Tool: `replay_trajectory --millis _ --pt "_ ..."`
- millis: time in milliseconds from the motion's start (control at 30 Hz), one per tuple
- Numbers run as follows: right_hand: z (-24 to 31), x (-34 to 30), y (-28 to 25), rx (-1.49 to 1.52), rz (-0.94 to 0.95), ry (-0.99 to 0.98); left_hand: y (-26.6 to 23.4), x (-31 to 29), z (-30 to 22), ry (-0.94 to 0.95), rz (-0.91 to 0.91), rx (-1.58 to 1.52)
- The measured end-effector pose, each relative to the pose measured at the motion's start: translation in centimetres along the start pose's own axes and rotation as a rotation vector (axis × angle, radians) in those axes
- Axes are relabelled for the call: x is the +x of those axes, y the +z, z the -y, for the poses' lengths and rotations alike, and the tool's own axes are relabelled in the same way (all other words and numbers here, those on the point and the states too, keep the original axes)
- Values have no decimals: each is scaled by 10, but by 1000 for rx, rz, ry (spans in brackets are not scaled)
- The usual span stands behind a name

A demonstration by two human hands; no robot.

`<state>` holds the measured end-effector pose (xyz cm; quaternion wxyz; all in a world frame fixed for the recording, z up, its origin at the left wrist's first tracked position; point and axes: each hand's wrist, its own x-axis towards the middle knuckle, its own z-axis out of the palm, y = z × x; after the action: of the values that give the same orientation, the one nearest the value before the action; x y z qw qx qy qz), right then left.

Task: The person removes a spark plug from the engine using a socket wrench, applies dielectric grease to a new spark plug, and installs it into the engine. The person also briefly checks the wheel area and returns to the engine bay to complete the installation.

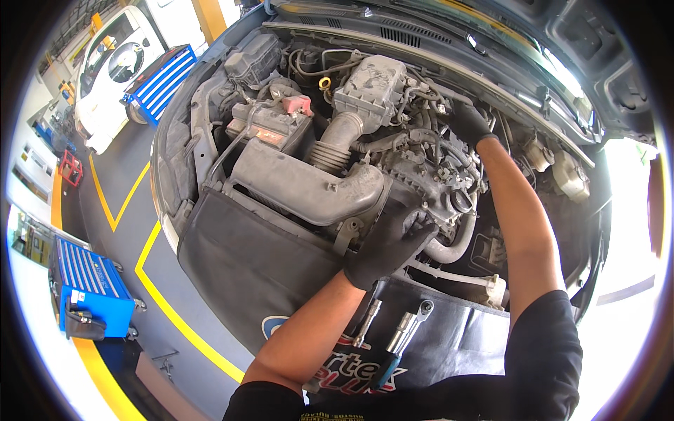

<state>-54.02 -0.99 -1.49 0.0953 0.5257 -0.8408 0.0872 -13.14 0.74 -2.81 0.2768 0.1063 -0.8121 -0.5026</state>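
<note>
Nearest to me, a black cover (pixel 281 281) is draped over the front of the car, and on it lie a ratchet (pixel 411 324), a socket extension (pixel 368 323) just left of it, and a blue-handled tool (pixel 385 370) below them, all close together near my chest.

My left hand (pixel 390 242), in a black glove, comes up from the lower edge and rests on the front of the engine (pixel 428 182), fingers spread wide and pressed flat against the metal just right of the grey intake duct (pixel 309 184). It grips nothing that I can see (the palm hides whatever lies under it).

Past that, my right hand (pixel 469 123), also gloved, reaches deep to the back of the engine among the hoses and wiring. Its fingers are curled down into the clutter; I cannot tell whether they hold anything.

The oil cap (pixel 461 201) sits between my two arms. Left of the engine are the ribbed hose (pixel 335 144), the air box (pixel 371 85) above it, and the battery (pixel 270 126) with its red terminal cover (pixel 297 105).

Farther off, on the floor to my left, stands a blue tool cart (pixel 88 288) beside yellow floor lines (pixel 165 309). Beyond is a white vehicle (pixel 116 67) with a second blue cart (pixel 161 81) against it.
</note>
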Motion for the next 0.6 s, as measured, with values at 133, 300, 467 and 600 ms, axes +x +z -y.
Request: replay_trajectory --millis 133,300,467,600 --pt "-16 12 16 109 -82 -236 4 -1 6 -1 5 -189" --pt "-33 21 28 -12 -119 -133 9 -1 9 170 -171 -89" --pt "-31 23 29 -142 7 -217 9 -1 12 98 -77 -113" --pt "-32 19 28 -30 -39 -63 15 -2 15 113 -161 -76"
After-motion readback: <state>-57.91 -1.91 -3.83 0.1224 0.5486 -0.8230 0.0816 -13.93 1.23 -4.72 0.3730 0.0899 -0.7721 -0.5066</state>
